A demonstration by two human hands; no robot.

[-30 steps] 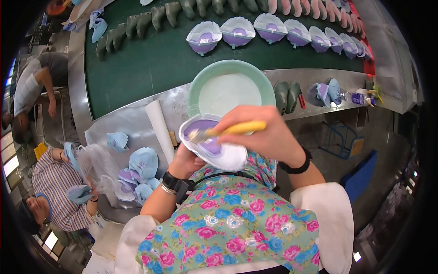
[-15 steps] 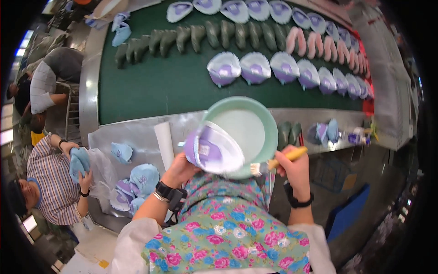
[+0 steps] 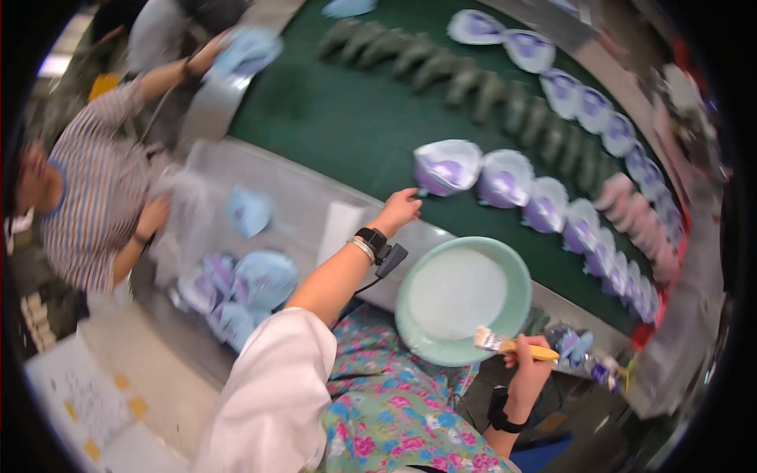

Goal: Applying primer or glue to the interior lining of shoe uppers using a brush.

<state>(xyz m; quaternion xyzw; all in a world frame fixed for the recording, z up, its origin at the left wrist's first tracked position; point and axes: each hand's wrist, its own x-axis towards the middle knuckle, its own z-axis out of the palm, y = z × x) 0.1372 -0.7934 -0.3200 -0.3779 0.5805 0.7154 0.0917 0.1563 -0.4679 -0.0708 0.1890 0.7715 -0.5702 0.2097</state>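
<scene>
My right hand (image 3: 530, 366) grips a paintbrush (image 3: 536, 352) with a yellow handle. The pale bristles are over the near right rim of a light green basin (image 3: 527, 296) holding milky white liquid (image 3: 461, 292). Stretched out past the basin, my left hand (image 3: 400, 211) has its thumb and fingers apart and nothing visible in them. Its fingertips are right by a white and purple shoe upper (image 3: 447, 167), cupped with its pale inside showing, at the near end of a row on the green belt (image 3: 339, 158). Whether they touch it is too blurred to tell.
Dark green shoe lasts (image 3: 465, 83) and pink ones (image 3: 631, 217) line the belt, with more uppers (image 3: 564, 91) beyond. Light blue uppers (image 3: 264, 280) lie piled on the metal side table (image 3: 296, 189). At left, a co-worker (image 3: 87, 205) in stripes holds a blue piece (image 3: 246, 51) over the belt's edge.
My left hand has gone from holding an upper over the basin to the belt's row, where it is now empty. The brush stays in my right hand. The view has turned; the co-worker's arm reaches out.
</scene>
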